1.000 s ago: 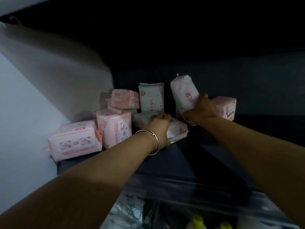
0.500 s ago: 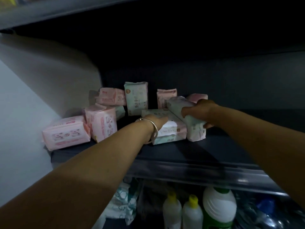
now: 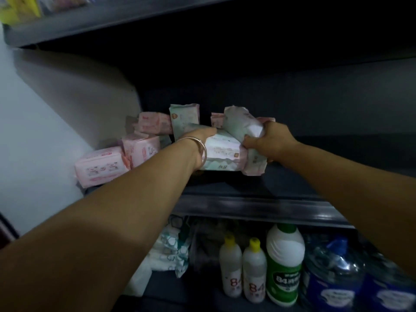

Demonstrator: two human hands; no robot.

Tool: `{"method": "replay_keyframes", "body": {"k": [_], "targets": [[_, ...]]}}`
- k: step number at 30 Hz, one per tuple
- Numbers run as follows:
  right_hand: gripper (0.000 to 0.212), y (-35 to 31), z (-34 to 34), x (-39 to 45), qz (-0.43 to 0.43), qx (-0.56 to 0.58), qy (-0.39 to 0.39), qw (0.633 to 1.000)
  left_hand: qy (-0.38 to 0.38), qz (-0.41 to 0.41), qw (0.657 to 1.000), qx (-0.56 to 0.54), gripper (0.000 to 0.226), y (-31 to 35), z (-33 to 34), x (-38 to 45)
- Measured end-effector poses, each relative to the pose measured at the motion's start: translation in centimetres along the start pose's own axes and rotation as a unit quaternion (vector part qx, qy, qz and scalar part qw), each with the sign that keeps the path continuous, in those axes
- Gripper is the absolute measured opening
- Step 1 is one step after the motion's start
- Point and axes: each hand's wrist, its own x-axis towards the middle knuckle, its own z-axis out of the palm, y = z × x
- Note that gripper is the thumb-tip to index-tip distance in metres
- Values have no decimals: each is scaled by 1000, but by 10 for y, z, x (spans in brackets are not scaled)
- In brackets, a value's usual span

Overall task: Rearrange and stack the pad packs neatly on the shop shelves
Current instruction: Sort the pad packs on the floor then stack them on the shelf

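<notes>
On the dark shelf point(image 3: 281, 183) lie several pad packs. My left hand point(image 3: 198, 140), with a silver bangle at the wrist, presses on top of a pale green pack point(image 3: 222, 154) lying flat near the shelf's front. My right hand point(image 3: 267, 140) grips a long pale pack point(image 3: 243, 136), tilted, its lower end against the green pack's right side. Pink packs sit to the left: one point(image 3: 99, 165) at the front edge, another point(image 3: 141, 149) behind it, a third point(image 3: 155, 123) further back. A mint pack point(image 3: 183, 117) stands upright at the rear.
A white side wall point(image 3: 33, 136) closes the shelf on the left. The shelf's right half is bare and dark. Below stand two small white bottles point(image 3: 243, 271) with yellow caps, a green-labelled bottle point(image 3: 284, 264), blue wrapped goods point(image 3: 337, 278) and a patterned pack point(image 3: 173, 251).
My right hand brought the long pack down from upright and laid it against the green pack's right side. My left hand stayed on the green pack, which slid toward the shelf front. The view tilted down.
</notes>
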Motion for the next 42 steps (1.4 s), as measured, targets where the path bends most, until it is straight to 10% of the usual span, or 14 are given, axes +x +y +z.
{"method": "replay_keyframes", "body": {"k": [19, 27, 32, 42], "targets": [[43, -35, 72, -183, -6, -22, -248, 969, -12, -6, 965, 261, 22, -95, -210, -171], [54, 27, 192, -234, -7, -170, -362, 916, -98, -115, 808, 570, 83, -241, -259, -165], [54, 64, 263, -251, -37, -205, -398, 893, -163, -99, 651, 734, 74, -344, -275, -135], [52, 115, 356, -256, -67, -171, -341, 922, -148, 23, 585, 798, 56, -473, -301, -90]]}}
